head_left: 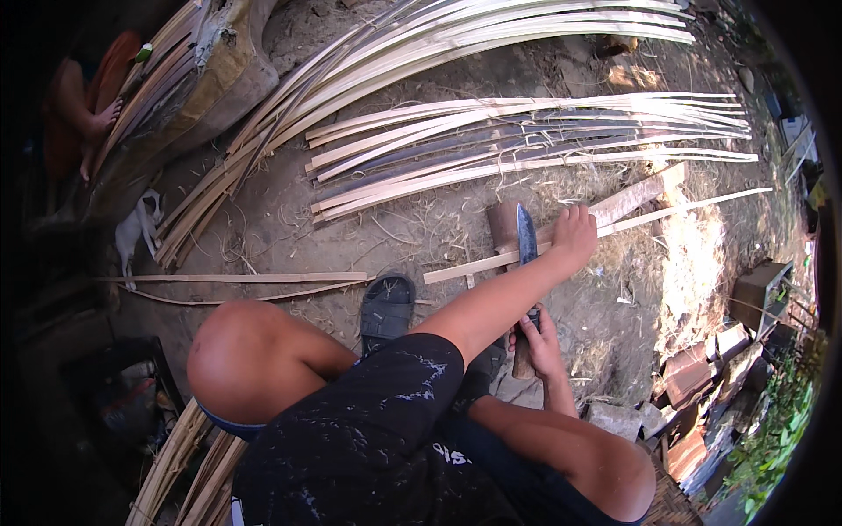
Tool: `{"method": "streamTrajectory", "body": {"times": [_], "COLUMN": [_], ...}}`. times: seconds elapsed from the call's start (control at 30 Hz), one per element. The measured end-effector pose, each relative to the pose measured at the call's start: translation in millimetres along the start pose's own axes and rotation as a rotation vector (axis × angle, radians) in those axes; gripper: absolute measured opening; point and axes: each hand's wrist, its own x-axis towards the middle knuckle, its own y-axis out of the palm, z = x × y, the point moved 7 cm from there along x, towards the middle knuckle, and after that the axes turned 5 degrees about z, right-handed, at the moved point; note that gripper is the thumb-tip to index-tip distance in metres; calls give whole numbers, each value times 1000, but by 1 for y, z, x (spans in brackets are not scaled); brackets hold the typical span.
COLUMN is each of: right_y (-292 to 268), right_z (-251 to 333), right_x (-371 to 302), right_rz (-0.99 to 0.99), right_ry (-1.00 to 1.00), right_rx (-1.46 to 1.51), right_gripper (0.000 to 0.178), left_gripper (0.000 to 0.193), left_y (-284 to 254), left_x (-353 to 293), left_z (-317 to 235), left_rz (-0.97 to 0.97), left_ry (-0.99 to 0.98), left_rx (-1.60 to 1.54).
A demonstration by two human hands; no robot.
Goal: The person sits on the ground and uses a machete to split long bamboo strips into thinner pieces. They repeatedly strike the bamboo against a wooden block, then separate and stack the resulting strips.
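My left hand (574, 238) reaches across to the right, its fingers closed round a long pale bamboo strip (474, 266). My right hand (545, 348), in front of my body, grips the handle of a large knife (526, 235). The dark blade points away from me and crosses the strip just left of my left hand. Under the strip, by the blade, is a short brown wooden block (503, 223). A wider, rough-faced wooden slat (645, 195) lies just beyond the strip, partly hidden by my left hand.
Bundles of split strips (526, 131) lie across the ground ahead, with longer ones (456, 48) behind. Two strips (263, 278) are at the left beside a small white animal (136, 232). Another person's foot (105, 118) shows far left. Stones and bricks (688, 377) are piled right.
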Motion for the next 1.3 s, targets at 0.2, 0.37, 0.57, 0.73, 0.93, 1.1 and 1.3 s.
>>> {"method": "streamTrajectory", "body": {"times": [0.2, 0.37, 0.57, 0.73, 0.93, 1.1, 1.3], "right_y": [3, -16, -17, 15, 1, 41, 40], "right_z": [-6, 2, -43, -11, -30, 9, -2], "right_x": [-2, 6, 17, 3, 13, 5, -6], "right_rz": [13, -155, -41, -21, 32, 172, 63], "right_ry": [-23, -66, -319, -233, 32, -448, -30], "right_rx": [6, 30, -628, -471, -435, -848, -561], "right_gripper": [23, 23, 35, 38, 37, 30, 25], "left_gripper": [25, 30, 28, 29, 33, 31, 30], "left_y": [-8, -6, 0, 0, -1, -2, -6], "left_x": [11, 26, 26, 27, 32, 25, 16], "left_z": [-5, -9, -14, -9, -6, -4, -6], "left_rz": [146, 277, 242, 261, 236, 241, 309], "left_ry": [-27, -4, 11, -3, 1, -11, -54], "left_rx": [-237, -519, -452, -461, -467, -508, -516]}}
